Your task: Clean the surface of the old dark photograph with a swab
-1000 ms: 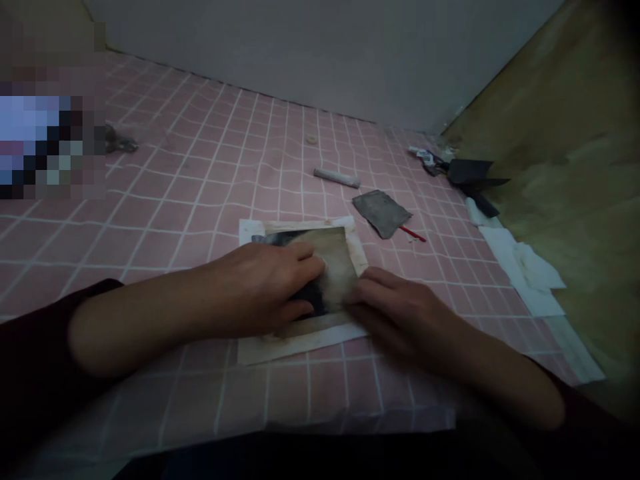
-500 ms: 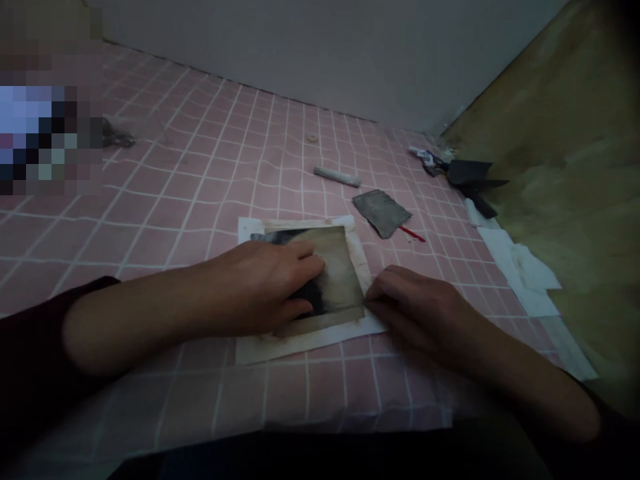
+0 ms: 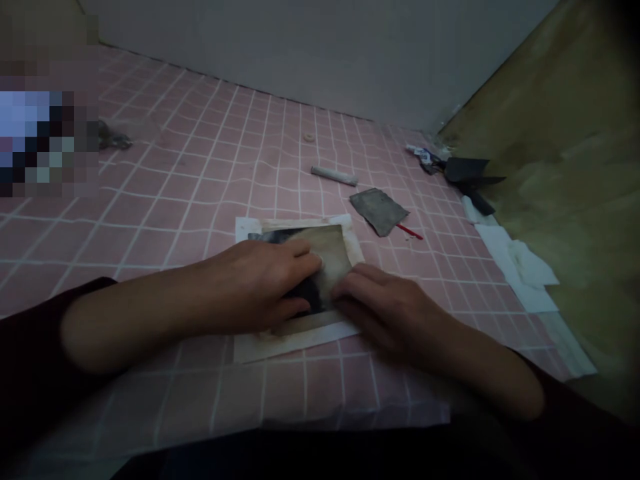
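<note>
A small picture, dark on its left and pale beige on its right, lies on a stained white paper sheet on the table. Across the picture's left part rests my left hand, its thumb and fingers apart and its fingertips on the surface. My right hand is over the picture's lower right part, fingers curled and pressed together, slightly blurred. Whatever its fingertips may hold is hidden. The hands cover parts of the picture and of the sheet's right edge.
Beyond the sheet lie a grey, cloth-like piece, a thin red stick, a grey tube and a small pale ring. Black pieces and white papers line the right wall. A pink checked cloth covers the table.
My right hand has moved left, from the sheet's right edge onto the picture's lower right part. The left hand stays in place on the picture. The whole view has shifted slightly.
</note>
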The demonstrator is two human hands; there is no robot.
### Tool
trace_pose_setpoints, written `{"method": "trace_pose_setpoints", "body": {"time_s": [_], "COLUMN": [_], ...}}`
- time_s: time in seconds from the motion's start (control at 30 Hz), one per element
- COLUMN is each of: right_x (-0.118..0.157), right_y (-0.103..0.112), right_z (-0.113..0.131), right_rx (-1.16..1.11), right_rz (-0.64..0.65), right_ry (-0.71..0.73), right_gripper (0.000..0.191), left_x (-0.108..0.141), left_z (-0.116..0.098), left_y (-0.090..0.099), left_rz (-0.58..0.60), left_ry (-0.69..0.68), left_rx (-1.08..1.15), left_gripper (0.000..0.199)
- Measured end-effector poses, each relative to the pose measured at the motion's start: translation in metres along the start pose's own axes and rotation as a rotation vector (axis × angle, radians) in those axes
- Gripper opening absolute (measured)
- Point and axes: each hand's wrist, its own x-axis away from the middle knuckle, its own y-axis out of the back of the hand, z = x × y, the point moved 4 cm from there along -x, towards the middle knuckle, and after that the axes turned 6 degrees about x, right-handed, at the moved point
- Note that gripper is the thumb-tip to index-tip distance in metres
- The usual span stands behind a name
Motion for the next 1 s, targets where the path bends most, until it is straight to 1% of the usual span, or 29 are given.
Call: {"method": "trace_pose_setpoints", "body": {"time_s": [0.1,0.2,0.27,0.3,0.43,0.5,0.63,0.83,0.9,1.0], "right_x": [0.000,0.008,0.011,0.010,0.001,0.003,0.010,-0.001,0.003,0.011], "right_y": [0.000,0.005,0.006,0.005,-0.004,-0.005,-0.001,-0.006,-0.002,0.004], "right_z": [0.003,-0.005,-0.008,-0.007,0.002,0.001,-0.006,0.007,0.002,-0.009], "right_rx": [-0.018,-0.017,0.002,0.013,0.018,0.016,0.041,-0.003,-0.005,0.010], "right_rz": [0.006,0.060,0.074,0.073,0.058,0.049,0.044,-0.002,0.008,0.043], "right_ry": [0.020,-0.049,-0.077,-0.068,0.043,0.038,-0.045,0.051,0.015,-0.084], "right_gripper": [0.011,0.012,0.011,0.011,0.014,0.013,0.013,0.011,0.013,0.012], "left_x": [-0.001,0.000,0.000,0.000,0.000,-0.001,-0.001,0.000,0.000,0.000], "left_z": [-0.001,-0.001,0.000,0.000,0.001,0.000,-0.001,0.001,0.001,0.001], "left_y": [0.000,0.000,-0.001,-0.001,-0.001,-0.001,0.000,-0.001,-0.001,-0.002], "left_rz": [0.010,0.005,0.003,0.002,0.001,0.006,0.009,0.000,-0.003,-0.010], "left_ry": [0.008,0.002,-0.003,-0.002,0.000,0.003,0.004,0.004,0.001,-0.011], "left_rx": [0.005,-0.002,-0.006,-0.007,-0.007,-0.009,-0.007,0.012,0.013,0.006], "left_gripper": [0.024,0.026,0.026,0.026,0.029,0.029,0.027,0.025,0.027,0.030]}}
